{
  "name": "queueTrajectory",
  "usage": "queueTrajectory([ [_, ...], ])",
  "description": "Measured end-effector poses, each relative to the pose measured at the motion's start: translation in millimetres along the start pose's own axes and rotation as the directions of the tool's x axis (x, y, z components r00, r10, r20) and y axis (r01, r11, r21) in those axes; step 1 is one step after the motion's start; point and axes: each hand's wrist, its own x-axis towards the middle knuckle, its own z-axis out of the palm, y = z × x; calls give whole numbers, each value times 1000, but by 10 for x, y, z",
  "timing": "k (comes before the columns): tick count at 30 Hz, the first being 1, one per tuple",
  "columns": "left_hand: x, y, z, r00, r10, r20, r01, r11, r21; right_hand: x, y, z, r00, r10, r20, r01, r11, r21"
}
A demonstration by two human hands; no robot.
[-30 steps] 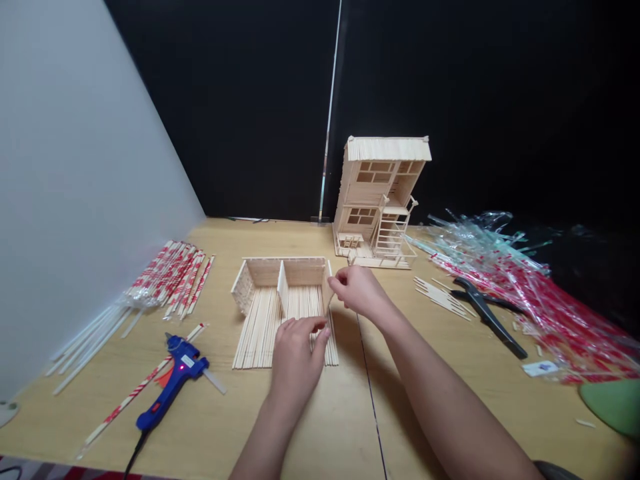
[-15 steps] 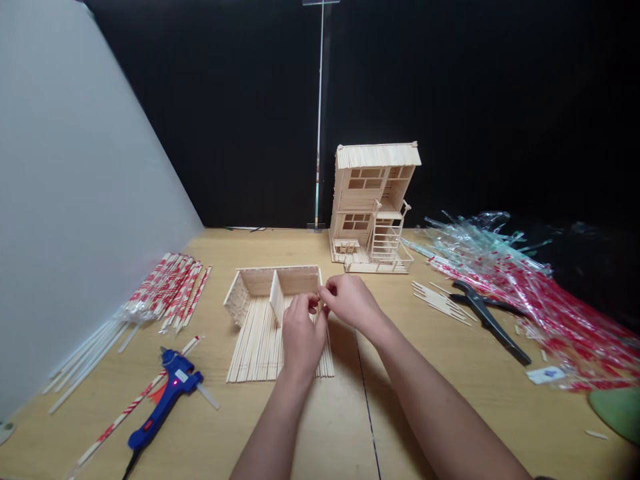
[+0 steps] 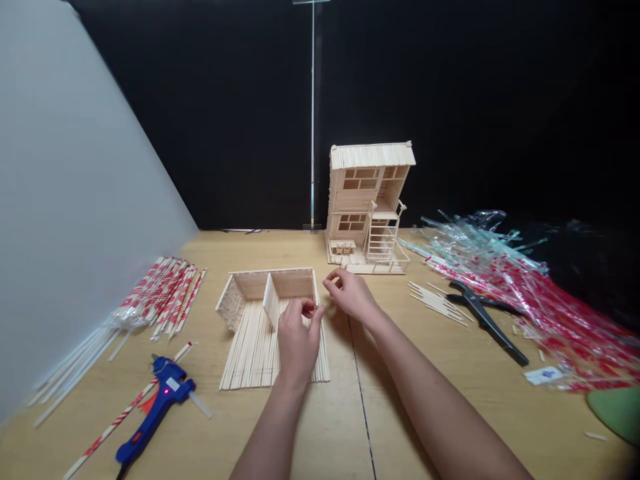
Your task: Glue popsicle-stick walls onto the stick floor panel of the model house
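Note:
A small stick structure lies on the table, with a slatted floor, upright back and left walls, a middle partition and a wall at the right. My left hand is over the right part of its floor, thumb and index finger closed together beside the right wall. Whatever they pinch, if anything, is too small to make out. Just right of that wall, my right hand hovers with fingers bent, thumb and fingertips slightly apart, nothing visible in them.
A finished-looking two-storey stick house stands behind. At left are a blue glue gun, wrapped chopsticks and white glue sticks. Toward the right lie black-handled cutters, loose sticks and a heap of plastic wrappers.
My right hand has drawn away from my left, off the right wall, and its fingertips have parted slightly. The left hand stays by the wall. The whole view has shifted a little.

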Motion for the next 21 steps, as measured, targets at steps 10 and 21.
queueTrajectory([
  [10, 21, -66, 11, 1000, 1, -8, -1, 1000, -14, 107, 297, 454, 979, -204, 2, 203, 976, 71],
  [21, -21, -130, 64, 998, -27, -50, 25, 999, -34, 131, 444, 571, 964, -265, -34, 268, 953, 140],
])
